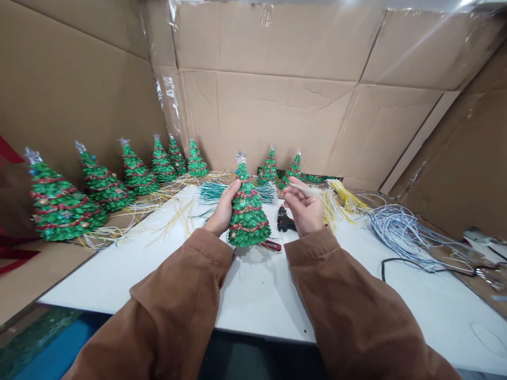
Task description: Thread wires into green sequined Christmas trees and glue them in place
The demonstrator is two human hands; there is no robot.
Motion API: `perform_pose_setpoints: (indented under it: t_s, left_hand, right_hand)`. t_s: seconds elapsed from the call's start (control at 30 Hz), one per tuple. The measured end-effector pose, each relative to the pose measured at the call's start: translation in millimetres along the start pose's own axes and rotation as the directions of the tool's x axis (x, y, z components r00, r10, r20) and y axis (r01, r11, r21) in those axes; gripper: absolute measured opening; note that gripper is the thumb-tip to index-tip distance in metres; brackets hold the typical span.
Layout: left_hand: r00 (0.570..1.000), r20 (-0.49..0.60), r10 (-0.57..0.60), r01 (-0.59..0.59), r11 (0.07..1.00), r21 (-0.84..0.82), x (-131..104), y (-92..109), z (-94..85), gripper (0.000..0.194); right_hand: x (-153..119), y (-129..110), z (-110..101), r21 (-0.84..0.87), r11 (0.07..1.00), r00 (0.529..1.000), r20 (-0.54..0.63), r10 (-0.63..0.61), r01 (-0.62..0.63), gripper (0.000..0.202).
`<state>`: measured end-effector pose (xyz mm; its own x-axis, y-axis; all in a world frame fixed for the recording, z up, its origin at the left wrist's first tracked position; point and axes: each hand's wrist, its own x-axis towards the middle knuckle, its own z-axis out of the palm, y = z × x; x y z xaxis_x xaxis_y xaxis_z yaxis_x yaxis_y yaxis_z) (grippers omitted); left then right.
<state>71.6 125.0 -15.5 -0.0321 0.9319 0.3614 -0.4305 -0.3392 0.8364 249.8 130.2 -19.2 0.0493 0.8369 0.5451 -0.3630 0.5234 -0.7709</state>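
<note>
A small green Christmas tree (249, 214) with red garlands and a silver star on top stands upright in my left hand (224, 210), whose fingers wrap its left side above the table. To the right of the tree, my right hand (304, 208) is raised with its fingers curled together and touches no part of the tree. What it pinches, if anything, is too small to make out. Behind and below the right hand lies a black glue gun (284, 219). A red-handled tool (272, 245) rests on the white table (261, 295) just under the tree.
Several finished-looking trees (63, 206) line the left and back. Teal wires (210, 193) lie behind my left hand, yellow wires (344, 196) behind my right. A coil of pale blue wire (400, 232) and a black cable (420, 266) are on the right. Cardboard walls (269, 111) surround the table.
</note>
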Motion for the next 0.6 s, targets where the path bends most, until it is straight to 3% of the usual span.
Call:
perform_pose_setpoints:
  t_s: [0.23,0.47,0.6]
  left_hand:
    - [0.995,0.105,0.005,-0.008,0.999,0.032,-5,0,11.1,0.034]
    - [0.995,0.104,0.014,-0.026,0.993,0.117,-7,-2,14.6,0.035]
    - [0.992,0.127,0.019,-0.035,0.991,0.130,-6,-4,13.9,0.034]
  right_hand:
    - [-11,-8,8,-0.101,0.983,0.976,0.167,-0.136,0.155,0.031]
    - [-20,-9,15,-0.250,0.883,0.892,0.330,-0.308,0.397,0.022]
    - [-20,-8,14,-0.285,0.840,0.860,0.374,-0.347,0.462,0.019]
